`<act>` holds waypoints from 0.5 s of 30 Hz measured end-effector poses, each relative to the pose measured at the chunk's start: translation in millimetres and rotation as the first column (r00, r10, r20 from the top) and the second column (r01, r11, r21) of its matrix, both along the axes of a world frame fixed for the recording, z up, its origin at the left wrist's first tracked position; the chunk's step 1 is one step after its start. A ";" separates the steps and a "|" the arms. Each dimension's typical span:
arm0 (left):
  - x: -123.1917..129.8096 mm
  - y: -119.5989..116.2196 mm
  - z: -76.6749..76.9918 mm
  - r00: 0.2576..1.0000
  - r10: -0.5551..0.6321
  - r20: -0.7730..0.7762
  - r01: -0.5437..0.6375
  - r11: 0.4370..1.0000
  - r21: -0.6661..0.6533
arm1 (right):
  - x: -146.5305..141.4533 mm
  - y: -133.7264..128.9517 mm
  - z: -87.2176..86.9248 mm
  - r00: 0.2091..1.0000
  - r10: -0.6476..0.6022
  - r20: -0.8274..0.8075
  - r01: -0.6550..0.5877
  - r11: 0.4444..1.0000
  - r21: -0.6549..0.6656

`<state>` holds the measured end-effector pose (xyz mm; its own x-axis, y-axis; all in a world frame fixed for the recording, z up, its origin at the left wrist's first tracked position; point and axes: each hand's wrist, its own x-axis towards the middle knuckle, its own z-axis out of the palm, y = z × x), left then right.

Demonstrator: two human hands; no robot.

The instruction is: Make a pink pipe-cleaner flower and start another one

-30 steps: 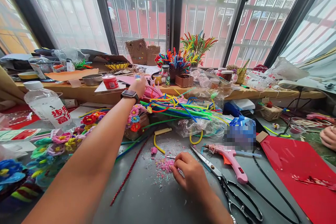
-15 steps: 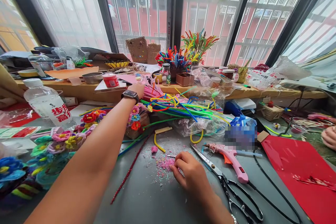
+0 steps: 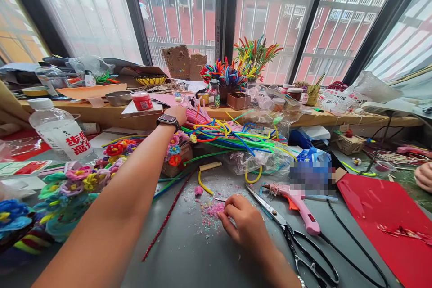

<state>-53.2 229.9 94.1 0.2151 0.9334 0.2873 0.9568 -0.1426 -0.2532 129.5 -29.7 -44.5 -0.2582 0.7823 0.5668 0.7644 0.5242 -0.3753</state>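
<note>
My left hand (image 3: 177,114), with a dark watch on its wrist, reaches to the pink pipe cleaners (image 3: 199,116) by the ledge. Its fingertips are too hidden to tell what they hold. My right hand (image 3: 241,218) rests on the grey table with curled fingers, beside pink and pale glitter bits (image 3: 213,210); anything between its fingers is hidden. Right of it lie open scissors (image 3: 278,218) and a pink glue gun (image 3: 299,202). A dark red glitter stem (image 3: 167,220) and a yellow piece (image 3: 204,184) lie to its left.
Colourful fuzzy flowers (image 3: 76,182) and a water bottle (image 3: 62,132) stand at left. Green, blue and yellow pipe cleaners (image 3: 236,138) spread across the middle. A red sheet (image 3: 381,216) lies at right, near another person's hand (image 3: 423,176). Jars and boxes crowd the ledge (image 3: 189,114).
The view has shifted very slightly. Both hands stay in nearly the same places. At the right edge, the other person's hand shows a little less.
</note>
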 end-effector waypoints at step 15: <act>5.4 -6.7 3.5 0.988 -0.132 -0.077 0.138 0.988 0.071 | -0.7 -0.8 0.9 1.000 0.005 0.009 -0.005 1.000 0.006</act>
<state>-47.8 223.1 97.5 0.3602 0.8706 0.3351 0.9092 -0.2472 -0.3351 128.8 -30.5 -43.7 -0.2676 0.7775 0.5691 0.7650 0.5305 -0.3651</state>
